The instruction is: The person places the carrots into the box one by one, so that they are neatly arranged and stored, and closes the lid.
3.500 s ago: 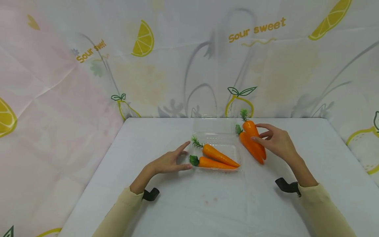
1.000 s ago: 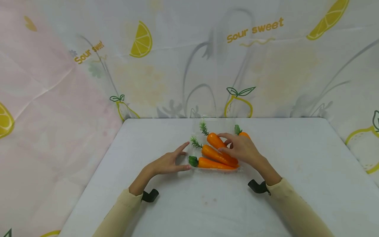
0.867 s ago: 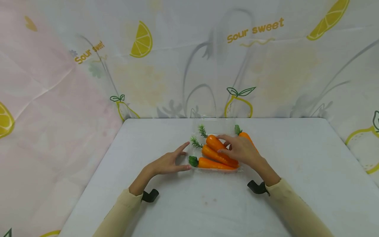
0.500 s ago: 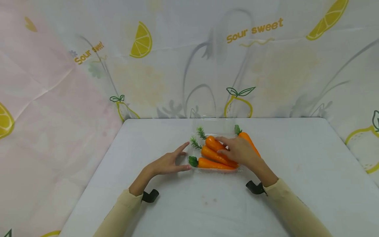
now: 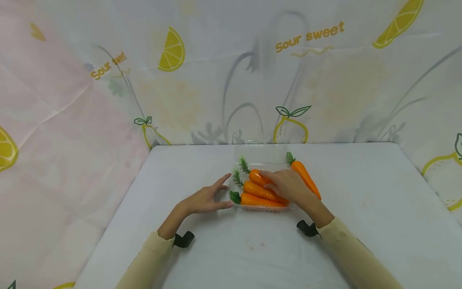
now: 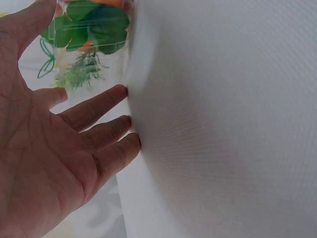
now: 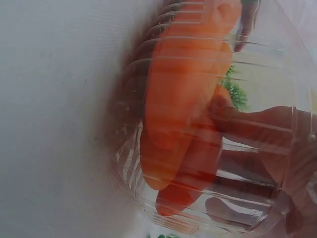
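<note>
A clear plastic clamshell box point(image 5: 267, 208) lies with its lid point(image 5: 260, 154) folded back. In it are a front carrot point(image 5: 260, 200) with a broad green top, a middle carrot point(image 5: 258, 190) with a feathery top, and a rear carrot point(image 5: 255, 176). My right hand point(image 5: 288, 185) reaches over the right side and pinches the rear carrot; its tip is under the hand in the head view. Through the box wall, the right wrist view shows the thumb point(image 7: 247, 124) against a carrot. My left hand point(image 5: 205, 200), fingers spread, has thumb and index fingertip at the box's left side.
Another carrot point(image 5: 306, 178) with a short green top lies slantwise on the white table point(image 5: 364, 192), right of the box. A lemon-print cloth point(image 5: 216, 92) hangs behind the table and along the left. Black mounts point(image 5: 184, 239) sit at both wrists.
My right hand has carried a carrot from the pair on the right into the box, then lowered it slightly toward the middle carrot. The left hand has stayed in place.
</note>
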### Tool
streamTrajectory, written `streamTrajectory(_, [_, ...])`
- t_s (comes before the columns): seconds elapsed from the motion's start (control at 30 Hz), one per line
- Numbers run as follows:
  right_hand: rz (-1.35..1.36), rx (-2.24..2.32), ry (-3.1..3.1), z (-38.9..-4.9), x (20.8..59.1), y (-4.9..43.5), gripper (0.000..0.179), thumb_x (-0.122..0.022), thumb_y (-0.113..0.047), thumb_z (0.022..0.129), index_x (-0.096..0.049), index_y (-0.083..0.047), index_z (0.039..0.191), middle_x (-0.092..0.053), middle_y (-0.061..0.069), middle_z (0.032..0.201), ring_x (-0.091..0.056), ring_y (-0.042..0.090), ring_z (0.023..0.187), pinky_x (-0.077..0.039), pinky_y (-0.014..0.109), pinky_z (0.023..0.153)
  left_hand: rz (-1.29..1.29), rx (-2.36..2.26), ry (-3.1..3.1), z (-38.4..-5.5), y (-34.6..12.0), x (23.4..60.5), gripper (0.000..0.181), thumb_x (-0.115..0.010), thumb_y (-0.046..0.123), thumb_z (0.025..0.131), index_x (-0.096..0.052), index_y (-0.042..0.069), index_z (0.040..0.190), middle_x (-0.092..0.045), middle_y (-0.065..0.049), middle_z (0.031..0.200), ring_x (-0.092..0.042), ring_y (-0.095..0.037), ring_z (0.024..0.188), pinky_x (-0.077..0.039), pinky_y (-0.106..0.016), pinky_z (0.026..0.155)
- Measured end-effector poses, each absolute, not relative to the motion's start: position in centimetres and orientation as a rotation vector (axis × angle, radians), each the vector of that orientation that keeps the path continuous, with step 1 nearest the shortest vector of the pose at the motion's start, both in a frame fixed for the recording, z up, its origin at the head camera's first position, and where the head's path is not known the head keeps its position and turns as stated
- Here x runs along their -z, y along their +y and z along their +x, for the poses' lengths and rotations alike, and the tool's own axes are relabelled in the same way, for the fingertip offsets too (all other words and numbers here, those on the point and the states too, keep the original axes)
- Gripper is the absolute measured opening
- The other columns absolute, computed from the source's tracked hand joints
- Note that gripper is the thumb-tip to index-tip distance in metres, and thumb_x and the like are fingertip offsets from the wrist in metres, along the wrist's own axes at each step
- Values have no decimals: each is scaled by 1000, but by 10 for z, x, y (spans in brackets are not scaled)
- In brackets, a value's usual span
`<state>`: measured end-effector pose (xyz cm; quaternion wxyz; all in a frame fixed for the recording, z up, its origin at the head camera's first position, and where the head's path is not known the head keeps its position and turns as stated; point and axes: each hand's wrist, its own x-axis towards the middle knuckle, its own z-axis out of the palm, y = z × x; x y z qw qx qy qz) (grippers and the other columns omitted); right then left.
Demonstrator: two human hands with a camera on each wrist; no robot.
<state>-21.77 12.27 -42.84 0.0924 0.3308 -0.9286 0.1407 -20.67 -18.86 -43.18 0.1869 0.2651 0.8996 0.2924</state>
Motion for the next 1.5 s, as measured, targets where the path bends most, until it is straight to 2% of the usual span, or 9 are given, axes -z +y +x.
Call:
streamTrajectory(0.37, [1005, -379, -2771, -219, 433, 123, 41, -72, -24, 92, -66, -16, 132, -31, -7, 55, -27, 11, 47, -24, 22, 47, 742, -820, 2529, -206, -188, 431, 96, -66, 56, 89, -10, 24, 160, -52, -9, 143, -45, -34, 133, -31, -55, 109])
streamTrajectory(0.43, [999, -380, -2770, -219, 435, 123, 41, -71, -24, 92, -66, -16, 132, -43, -5, 56, -33, 13, 49, -29, 23, 48, 737, -818, 2529, -206, -188, 431, 96, -66, 56, 89, -9, 25, 160, -52, -9, 143, -44, -33, 133, -31, -55, 109])
streamTrajectory(0.53, [989, -374, -2747, -219, 437, 124, 39, -71, -26, 93, -67, -14, 129, -64, 1, 75, -49, 18, 61, -42, 27, 55, 735, -818, 2530, -207, -187, 431, 96, -66, 56, 89, -9, 25, 160, -52, -8, 143, -44, -33, 134, -30, -56, 110])
streamTrajectory(0.6, [989, -370, -2727, -219, 438, 123, 37, -71, -25, 92, -69, -12, 127, -68, 4, 87, -54, 20, 69, -47, 30, 59, 735, -813, 2532, -207, -187, 432, 96, -66, 56, 89, -9, 25, 160, -52, -8, 143, -43, -33, 134, -29, -56, 110])
streamTrajectory(0.8, [985, -395, -2735, -217, 436, 121, 36, -71, -27, 93, -69, -9, 125, -66, 5, 95, -56, 19, 71, -50, 29, 64, 722, -808, 2529, -208, -186, 433, 96, -65, 58, 88, -9, 27, 160, -52, -6, 144, -41, -32, 136, -29, -56, 111])
streamTrajectory(0.97, [946, -471, -2848, -213, 433, 118, 56, -65, -50, 92, -64, -10, 132, -65, 10, 113, -62, 25, 88, -54, 38, 77, 728, -811, 2527, -207, -187, 432, 96, -66, 56, 89, -9, 26, 160, -52, -6, 143, -43, -32, 134, -30, -55, 110])
streamTrajectory(1.1, [940, -446, -2898, -212, 430, 116, 72, -63, -64, 86, -62, -10, 134, -61, 13, 121, -62, 28, 92, -54, 41, 78, 730, -809, 2533, -207, -188, 431, 96, -66, 56, 89, -10, 25, 160, -52, -6, 143, -44, -32, 134, -30, -55, 110])
streamTrajectory(1.33, [950, -329, -2887, -212, 426, 114, 72, -64, -67, 84, -64, -11, 129, -60, 10, 119, -57, 24, 91, -50, 39, 74, 742, -814, 2530, -207, -188, 431, 96, -66, 56, 89, -9, 25, 160, -52, -6, 143, -43, -32, 135, -29, -55, 110])
streamTrajectory(1.5, [930, -346, -2959, -210, 423, 113, 79, -62, -70, 83, -60, -10, 135, -59, 12, 126, -59, 28, 102, -52, 44, 83, 729, -821, 2523, -206, -188, 432, 96, -66, 56, 89, -9, 26, 160, -52, -7, 143, -42, -33, 135, -28, -56, 111])
